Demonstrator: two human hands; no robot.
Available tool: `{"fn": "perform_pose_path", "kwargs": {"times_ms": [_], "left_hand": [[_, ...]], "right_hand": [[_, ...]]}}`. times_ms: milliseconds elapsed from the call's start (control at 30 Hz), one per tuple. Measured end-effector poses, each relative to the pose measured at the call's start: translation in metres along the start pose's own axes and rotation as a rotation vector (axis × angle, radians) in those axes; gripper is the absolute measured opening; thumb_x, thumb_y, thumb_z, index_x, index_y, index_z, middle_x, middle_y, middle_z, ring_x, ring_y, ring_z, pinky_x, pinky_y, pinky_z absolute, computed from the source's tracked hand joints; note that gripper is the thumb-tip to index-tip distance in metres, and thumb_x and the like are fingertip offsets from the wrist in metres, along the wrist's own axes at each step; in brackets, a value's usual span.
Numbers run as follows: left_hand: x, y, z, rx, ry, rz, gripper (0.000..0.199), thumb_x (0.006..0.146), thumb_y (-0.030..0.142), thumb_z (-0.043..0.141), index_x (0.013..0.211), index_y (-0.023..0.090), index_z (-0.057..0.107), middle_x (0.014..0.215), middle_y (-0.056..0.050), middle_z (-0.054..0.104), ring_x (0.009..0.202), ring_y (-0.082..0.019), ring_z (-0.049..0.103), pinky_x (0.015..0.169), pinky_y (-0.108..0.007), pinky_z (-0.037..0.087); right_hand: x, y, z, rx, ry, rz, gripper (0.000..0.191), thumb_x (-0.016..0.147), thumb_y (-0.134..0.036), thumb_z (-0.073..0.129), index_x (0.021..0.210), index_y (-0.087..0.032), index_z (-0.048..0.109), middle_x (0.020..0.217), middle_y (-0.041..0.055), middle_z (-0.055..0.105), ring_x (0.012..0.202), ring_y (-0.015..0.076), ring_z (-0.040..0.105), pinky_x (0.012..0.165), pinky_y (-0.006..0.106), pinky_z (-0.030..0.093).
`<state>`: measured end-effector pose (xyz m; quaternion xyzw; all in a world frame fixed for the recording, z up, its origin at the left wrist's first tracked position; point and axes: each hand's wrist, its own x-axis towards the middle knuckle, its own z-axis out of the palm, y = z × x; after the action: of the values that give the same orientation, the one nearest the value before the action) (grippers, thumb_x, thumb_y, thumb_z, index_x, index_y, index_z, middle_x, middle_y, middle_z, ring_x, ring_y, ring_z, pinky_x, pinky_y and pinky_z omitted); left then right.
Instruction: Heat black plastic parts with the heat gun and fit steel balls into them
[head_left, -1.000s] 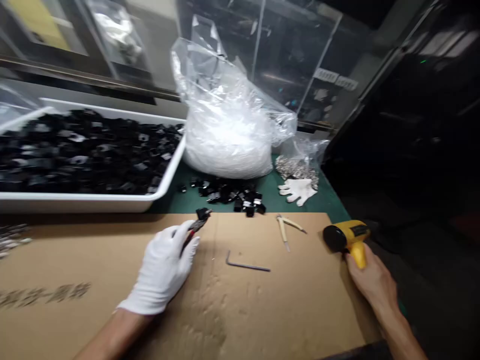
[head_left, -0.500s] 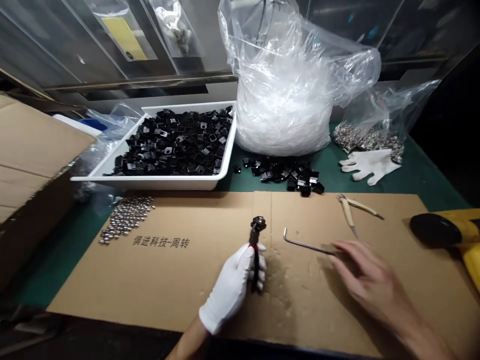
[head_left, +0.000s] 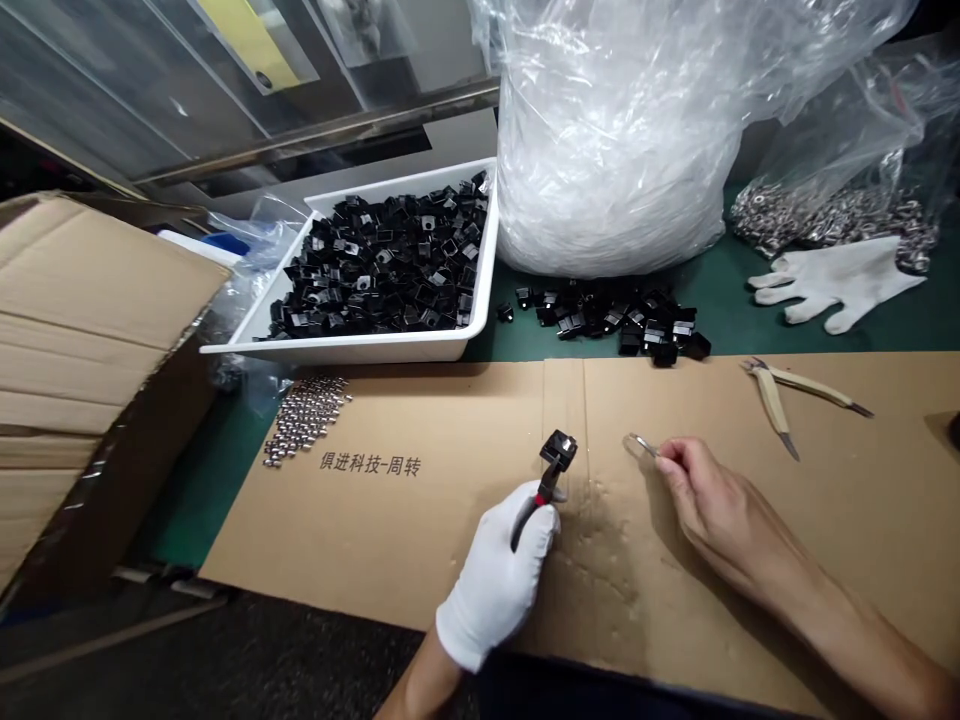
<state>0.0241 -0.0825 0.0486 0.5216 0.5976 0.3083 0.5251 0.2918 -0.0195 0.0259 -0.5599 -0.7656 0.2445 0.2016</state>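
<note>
My left hand (head_left: 499, 575), in a white glove, is closed around dark-handled pliers (head_left: 534, 508) with a red band. At their jaws sits a small black box-shaped part (head_left: 558, 451), held above the cardboard sheet. To the right, my bare right hand (head_left: 712, 505) pinches a thin metal hex key (head_left: 640, 444) between thumb and fingers. Its tip points left toward the black part, with a gap between them; the key's bent end is blurred.
Behind my hands stands a white tray (head_left: 352, 350) of black parts, beside loose black parts (head_left: 660, 328). Small metal pieces (head_left: 304, 420) lie on the cardboard (head_left: 450, 540). Pale-handled cutters (head_left: 772, 405), a white glove (head_left: 832, 283) and a large plastic bag (head_left: 607, 180) are farther back.
My right hand has picked up the hex key from the cardboard and lifted it. My left hand has tilted the pliers and turned the black part. The view has shifted.
</note>
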Motion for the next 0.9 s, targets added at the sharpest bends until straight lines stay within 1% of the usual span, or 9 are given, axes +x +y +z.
{"fn": "perform_pose_path", "kwargs": {"times_ms": [67,133,200,233,333,467,700,767,900], "left_hand": [[0.002,0.007,-0.003,0.066,-0.019,0.01,0.039,0.108,0.049,0.046,0.112,0.016,0.067,0.096,-0.007,0.069,0.086,-0.019,0.061,0.085,-0.033,0.05],[0.003,0.013,-0.004,0.116,-0.039,0.022,0.038,0.108,0.046,0.047,0.113,0.016,0.069,0.103,-0.009,0.072,0.093,-0.021,0.064,0.091,-0.035,0.05],[0.004,0.016,-0.005,0.156,-0.044,0.037,0.037,0.108,0.044,0.048,0.117,0.016,0.07,0.108,-0.01,0.074,0.098,-0.023,0.066,0.096,-0.036,0.051],[0.004,0.016,-0.004,0.174,-0.045,0.045,0.037,0.107,0.043,0.048,0.119,0.017,0.07,0.11,-0.01,0.074,0.099,-0.023,0.066,0.097,-0.037,0.051],[0.003,0.015,-0.002,0.214,-0.053,0.067,0.036,0.107,0.041,0.049,0.124,0.017,0.069,0.118,-0.011,0.075,0.104,-0.024,0.068,0.1,-0.037,0.051],[0.001,0.012,-0.001,0.235,-0.051,0.084,0.035,0.106,0.04,0.051,0.127,0.017,0.068,0.126,-0.012,0.074,0.114,-0.025,0.068,0.106,-0.038,0.05],[0.002,0.019,-0.002,0.215,-0.076,0.065,0.033,0.107,0.04,0.05,0.125,0.019,0.068,0.127,-0.011,0.074,0.117,-0.026,0.067,0.107,-0.038,0.05],[0.003,0.02,-0.002,0.217,-0.088,0.067,0.033,0.107,0.04,0.05,0.124,0.019,0.069,0.127,-0.012,0.073,0.116,-0.026,0.067,0.107,-0.038,0.05],[0.003,0.022,-0.001,0.248,-0.099,0.061,0.034,0.106,0.042,0.051,0.123,0.018,0.069,0.124,-0.012,0.074,0.113,-0.027,0.068,0.106,-0.039,0.05]], "right_hand": [[-0.002,-0.011,-0.008,0.073,0.023,0.041,0.024,0.114,-0.035,0.039,0.123,-0.023,0.056,0.093,0.0039,0.075,0.077,0.0217,0.074,0.062,0.032,0.055],[-0.002,-0.026,-0.017,0.199,0.069,0.035,0.028,0.113,-0.034,0.044,0.135,-0.025,0.06,0.113,0.0038,0.079,0.099,0.0197,0.077,0.08,0.029,0.06],[-0.002,-0.041,-0.024,0.349,0.131,0.002,0.031,0.111,-0.03,0.052,0.138,-0.026,0.065,0.126,0.0025,0.078,0.113,0.0177,0.074,0.096,0.027,0.058],[-0.002,-0.047,-0.026,0.408,0.159,-0.017,0.031,0.109,-0.027,0.055,0.138,-0.026,0.068,0.128,0.002,0.077,0.114,0.0165,0.074,0.1,0.025,0.057],[0.0,-0.057,-0.029,0.472,0.21,-0.079,0.033,0.106,-0.018,0.06,0.138,-0.024,0.07,0.128,0.001,0.078,0.11,0.013,0.075,0.101,0.021,0.057],[0.001,-0.058,-0.027,0.481,0.22,-0.129,0.037,0.104,-0.012,0.062,0.138,-0.024,0.07,0.131,0.0006,0.076,0.111,0.0123,0.074,0.103,0.021,0.057],[0.0,-0.055,-0.028,0.501,0.198,-0.12,0.035,0.104,-0.015,0.062,0.137,-0.024,0.071,0.133,0.0033,0.075,0.113,0.0178,0.075,0.104,0.031,0.061],[0.001,-0.054,-0.029,0.495,0.187,-0.119,0.035,0.104,-0.015,0.062,0.137,-0.023,0.071,0.134,0.0041,0.075,0.114,0.0183,0.075,0.104,0.031,0.061],[0.0,-0.051,-0.03,0.491,0.156,-0.111,0.033,0.105,-0.016,0.062,0.137,-0.021,0.071,0.135,0.0047,0.074,0.117,0.0162,0.073,0.109,0.026,0.057]]}}
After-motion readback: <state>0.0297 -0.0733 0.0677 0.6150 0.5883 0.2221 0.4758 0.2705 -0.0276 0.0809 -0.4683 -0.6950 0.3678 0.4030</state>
